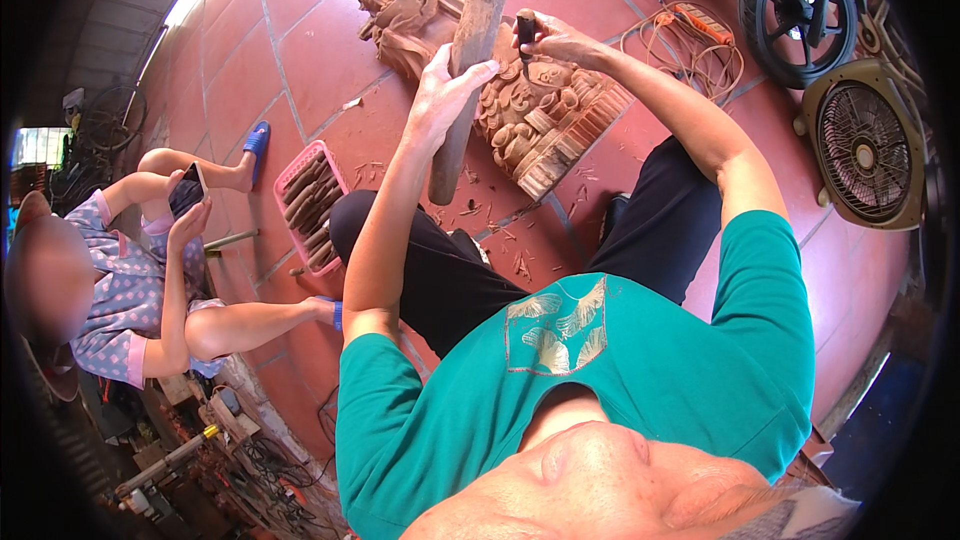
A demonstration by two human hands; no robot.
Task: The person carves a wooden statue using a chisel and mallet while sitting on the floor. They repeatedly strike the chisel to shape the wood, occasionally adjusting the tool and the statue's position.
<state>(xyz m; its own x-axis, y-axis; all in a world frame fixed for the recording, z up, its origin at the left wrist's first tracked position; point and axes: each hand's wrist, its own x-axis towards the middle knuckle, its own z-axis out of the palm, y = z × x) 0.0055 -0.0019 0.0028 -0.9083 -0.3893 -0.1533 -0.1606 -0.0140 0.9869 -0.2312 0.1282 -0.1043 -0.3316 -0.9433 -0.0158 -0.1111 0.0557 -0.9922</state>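
My left hand is closed round the middle of a long, rounded wooden mallet, which stands tilted over the carving's left part. With its fingers wrapped on the dark handle, my right hand holds a chisel. The chisel points down, its tip at or just above the carved surface; contact cannot be made out. Beneath both hands lies a brown wood carving on the floor, with a figure at its far left end and dense rounded relief toward its wide base. The mallet and my left hand hide part of it.
Left of my leg, a pink basket holds several wooden-handled tools. Wood chips litter the red tile floor. A person sits at left with a phone. At right are an orange power strip with cords, a fan and a wheel.
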